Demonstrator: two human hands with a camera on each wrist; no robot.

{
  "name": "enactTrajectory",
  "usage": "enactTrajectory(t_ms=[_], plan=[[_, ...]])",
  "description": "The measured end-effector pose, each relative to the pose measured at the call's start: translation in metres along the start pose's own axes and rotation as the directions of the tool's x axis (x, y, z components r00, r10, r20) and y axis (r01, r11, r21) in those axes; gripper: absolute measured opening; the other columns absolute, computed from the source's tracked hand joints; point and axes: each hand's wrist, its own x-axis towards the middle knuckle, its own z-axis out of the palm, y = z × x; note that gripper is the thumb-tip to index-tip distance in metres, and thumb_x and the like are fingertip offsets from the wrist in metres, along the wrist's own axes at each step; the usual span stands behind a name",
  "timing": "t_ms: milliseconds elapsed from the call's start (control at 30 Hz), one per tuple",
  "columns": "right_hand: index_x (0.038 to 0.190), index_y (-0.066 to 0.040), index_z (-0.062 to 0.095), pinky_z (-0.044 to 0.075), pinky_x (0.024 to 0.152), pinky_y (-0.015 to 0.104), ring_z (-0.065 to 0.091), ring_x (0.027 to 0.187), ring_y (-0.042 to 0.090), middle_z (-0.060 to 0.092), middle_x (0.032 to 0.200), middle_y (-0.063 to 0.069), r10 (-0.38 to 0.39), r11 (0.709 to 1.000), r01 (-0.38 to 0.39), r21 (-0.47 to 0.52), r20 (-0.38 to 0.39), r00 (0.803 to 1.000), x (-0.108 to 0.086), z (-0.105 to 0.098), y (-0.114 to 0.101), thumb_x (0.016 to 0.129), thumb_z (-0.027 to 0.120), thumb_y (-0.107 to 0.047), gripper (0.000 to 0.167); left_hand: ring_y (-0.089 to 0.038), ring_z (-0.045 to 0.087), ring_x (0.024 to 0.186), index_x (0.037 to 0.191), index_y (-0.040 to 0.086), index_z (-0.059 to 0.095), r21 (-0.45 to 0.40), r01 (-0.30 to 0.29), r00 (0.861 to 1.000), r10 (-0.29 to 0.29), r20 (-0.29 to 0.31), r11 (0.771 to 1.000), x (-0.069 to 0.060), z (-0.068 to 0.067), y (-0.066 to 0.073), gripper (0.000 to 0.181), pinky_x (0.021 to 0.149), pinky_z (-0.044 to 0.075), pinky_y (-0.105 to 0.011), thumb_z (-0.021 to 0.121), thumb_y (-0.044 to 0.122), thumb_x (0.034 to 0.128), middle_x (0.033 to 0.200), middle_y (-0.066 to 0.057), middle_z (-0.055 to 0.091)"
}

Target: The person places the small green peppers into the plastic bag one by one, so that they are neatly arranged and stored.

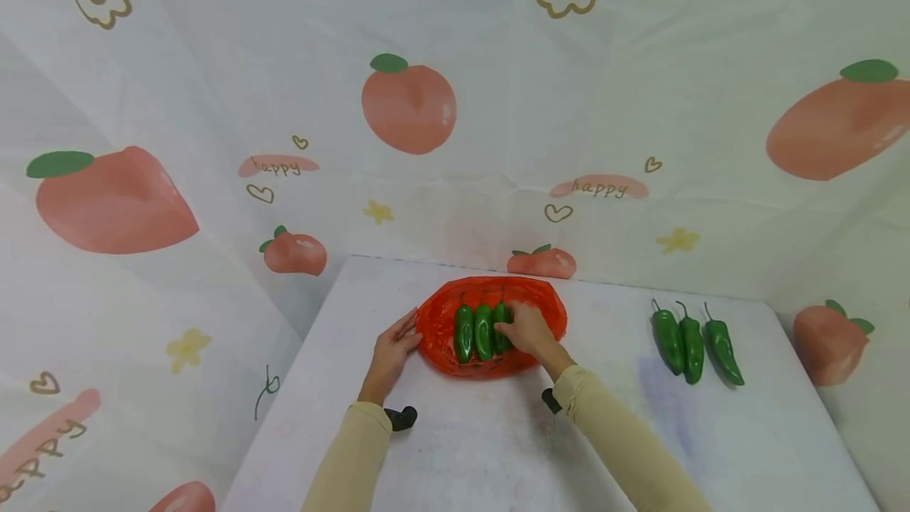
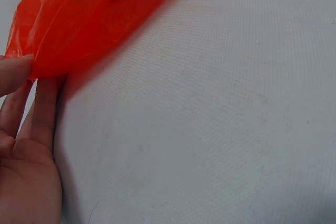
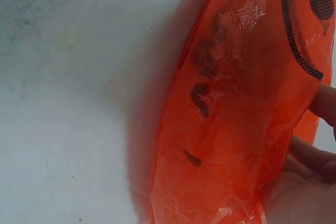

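A red plastic bag lies spread open on the table, black print on its side. Inside it, a left green chili pepper and a middle one lie side by side. My right hand reaches over the bag's right rim and holds the third chili pepper beside them; in the right wrist view the bag's wall hides that pepper. At the bag's left edge, my left hand pinches the plastic between thumb and fingers.
To the right on the white table lie a left green chili pepper, a middle one touching or nearly touching it, and a right one slightly apart. A fruit-printed cloth hangs behind and along the sides.
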Motion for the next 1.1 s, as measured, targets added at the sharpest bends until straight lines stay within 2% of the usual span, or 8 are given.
enactTrajectory(t_ms=[67,367,567,700,767,900,967,1100], plan=[[0.135,0.003,0.06,0.062,0.09,0.041,0.063,0.094,0.023,0.072,0.116,0.016,-0.012,1.0,0.012,-0.003,-0.005,1.0,0.0,0.0,0.0,0.094,0.073,-0.023,0.051,-0.021,0.054,0.141,0.147,0.034,0.055,0.001,-0.005,1.0,0.005,0.0,1.0,0.0,0.0,0.0,0.053,0.115,0.048,-0.039,0.064,0.014,0.0991,0.151,0.0,0.058],[0.139,0.005,0.056,0.06,0.098,0.046,0.064,0.105,0.027,0.068,0.13,0.019,-0.014,1.0,0.014,-0.007,-0.016,1.0,-0.003,-0.001,-0.002,0.095,0.072,-0.022,0.055,-0.022,0.056,0.139,0.148,0.033,0.054,0.011,-0.006,1.0,0.006,0.001,1.0,0.0,0.002,0.001,0.053,0.114,0.049,-0.039,0.063,0.013,0.0991,0.15,-0.001,0.058],[0.14,0.002,0.056,0.055,0.106,0.051,0.063,0.117,0.032,0.066,0.134,0.018,-0.085,0.996,0.085,-0.018,-0.035,0.996,-0.004,-0.001,-0.003,0.095,0.073,-0.024,0.056,-0.023,0.056,0.139,0.148,0.031,0.055,0.011,-0.015,1.0,0.016,-0.007,1.0,-0.001,0.001,0.001,0.054,0.114,0.05,-0.039,0.065,0.013,0.0981,0.149,-0.002,0.059],[0.144,-0.002,0.053,0.049,0.114,0.051,0.058,0.13,0.033,0.061,0.142,0.016,-0.142,0.985,0.137,-0.104,-0.041,0.989,-0.005,0.0,-0.001,0.095,0.073,-0.03,0.061,-0.024,0.055,0.14,0.148,0.032,0.055,0.021,-0.013,1.0,0.014,-0.008,1.0,-0.002,0.002,0.002,0.054,0.114,0.049,-0.04,0.064,0.013,0.0985,0.15,-0.002,0.058],[0.146,-0.004,0.052,0.047,0.116,0.051,0.055,0.135,0.034,0.058,0.145,0.016,-0.183,0.969,0.172,-0.179,-0.049,0.982,-0.006,0.0,0.0,0.095,0.073,-0.034,0.063,-0.024,0.054,0.141,0.148,0.032,0.054,0.03,-0.012,1.0,0.012,-0.008,0.999,-0.003,0.002,0.002,0.054,0.115,0.048,-0.041,0.064,0.013,0.0989,0.151,-0.003,0.058],[0.148,-0.008,0.051,0.048,0.115,0.05,0.052,0.138,0.035,0.055,0.148,0.016,-0.277,0.911,0.235,-0.338,-0.079,0.958,-0.009,0.002,0.003,0.097,0.067,-0.044,0.065,-0.024,0.053,0.142,0.148,0.033,0.054,0.03,-0.012,1.0,0.012,-0.01,0.999,-0.003,0.002,0.003,0.054,0.116,0.047,-0.043,0.064,0.013,0.0988,0.151,-0.002,0.057],[0.149,-0.009,0.05,0.047,0.116,0.051,0.05,0.14,0.036,0.053,0.15,0.017,-0.308,0.884,0.248,-0.397,-0.092,0.947,-0.01,0.002,0.004,0.097,0.064,-0.05,0.068,-0.024,0.053,0.142,0.148,0.032,0.054,0.026,-0.015,1.0,0.015,-0.01,1.0,-0.002,0.002,0.002,0.054,0.116,0.047,-0.043,0.064,0.013,0.0987,0.151,-0.002,0.057],[0.153,-0.011,0.044,0.039,0.122,0.055,0.042,0.146,0.041,0.044,0.157,0.019,-0.333,0.837,0.249,-0.488,-0.092,0.939,-0.013,0.001,0.005,0.098,0.057,-0.058,0.073,-0.023,0.054,0.141,0.148,0.032,0.055,0.015,-0.012,1.0,0.012,-0.013,1.0,-0.001,0.001,0.002,0.054,0.116,0.047,-0.043,0.065,0.013,0.0985,0.151,-0.002,0.058]])
